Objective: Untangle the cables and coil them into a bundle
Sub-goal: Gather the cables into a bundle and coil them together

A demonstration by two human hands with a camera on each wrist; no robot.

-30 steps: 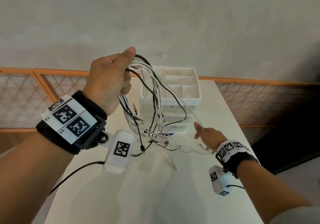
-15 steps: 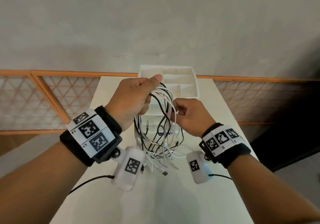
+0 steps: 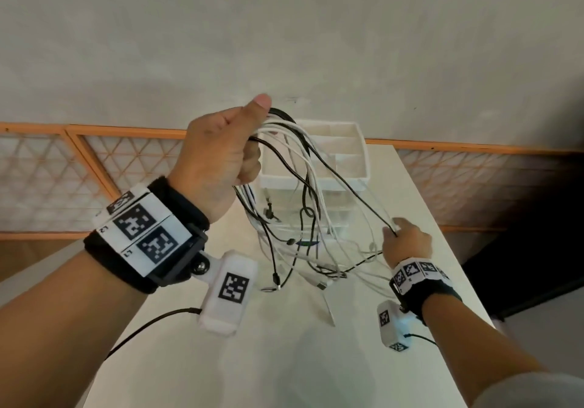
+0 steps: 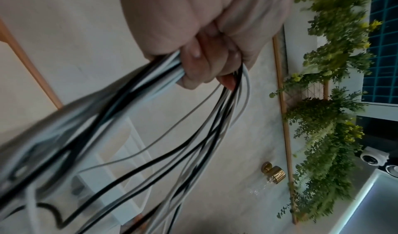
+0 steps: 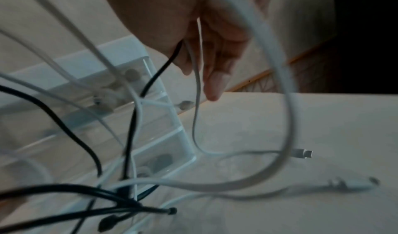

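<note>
White table (cables w/ hands)

Black and white cables, white table, white organizer.

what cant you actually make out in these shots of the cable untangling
- Head view: how many black and white cables sit inside the left hand; the fist hides them.
- Head view: the right hand fingertips; its back covers the pinch.
- Left wrist view: the lower-left loops; motion blur.
- Right wrist view: contents of the clear plastic drawer unit; blurred.
- Head view: plug types near the white table; too small.
</note>
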